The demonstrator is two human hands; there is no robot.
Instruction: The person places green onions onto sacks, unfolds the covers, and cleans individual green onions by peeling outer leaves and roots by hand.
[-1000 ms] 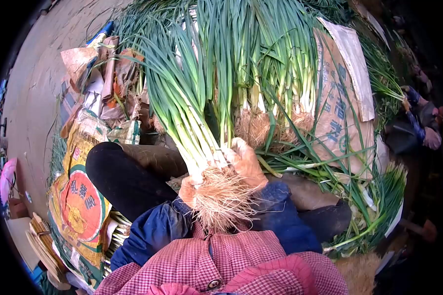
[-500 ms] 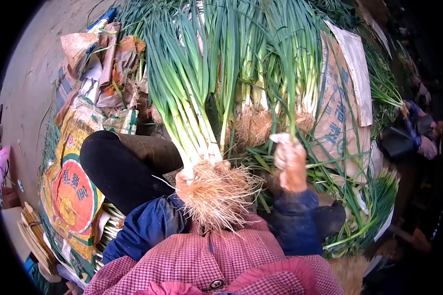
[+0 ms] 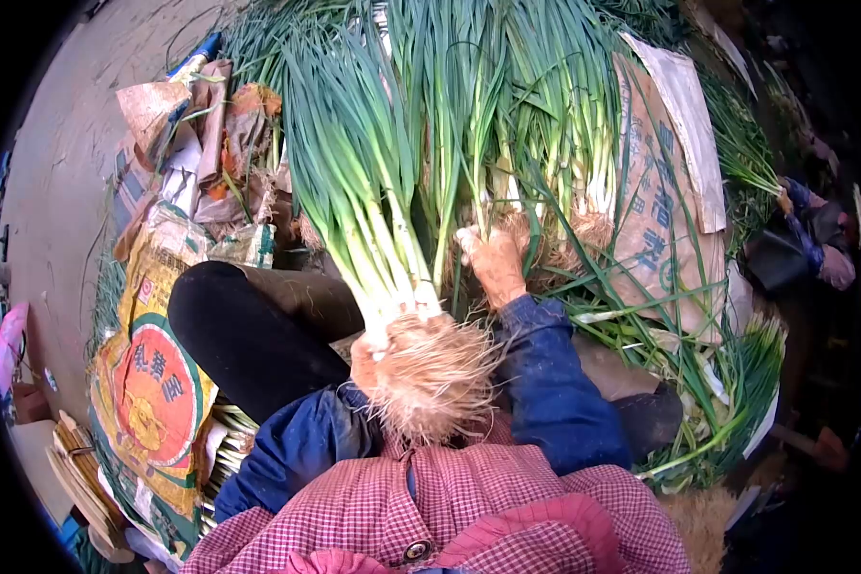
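Observation:
A thick bunch of green onions (image 3: 383,234) leans across my lap, white ends and tangled roots toward me. My left hand (image 3: 364,359) is closed round its lower stems, partly hidden by the roots. To the right, my right hand (image 3: 497,266) reaches to the base of other green onions (image 3: 481,177) lying beyond my knees. Its fingers are closed at the foot of a stalk there. Brown roots (image 3: 574,239) of more green onions lie just right of that hand.
A yellow printed sack (image 3: 153,383) lies on the left, with crumpled bags (image 3: 177,124) above it. On the right are a brown printed sack (image 3: 665,220) and loose leaves (image 3: 689,383). Another person's sleeve (image 3: 804,225) shows at far right.
My right hand has moved left and away from me, from above the loose leaves to the base of the laid-out green onions. The left hand keeps its bunch, nearly still.

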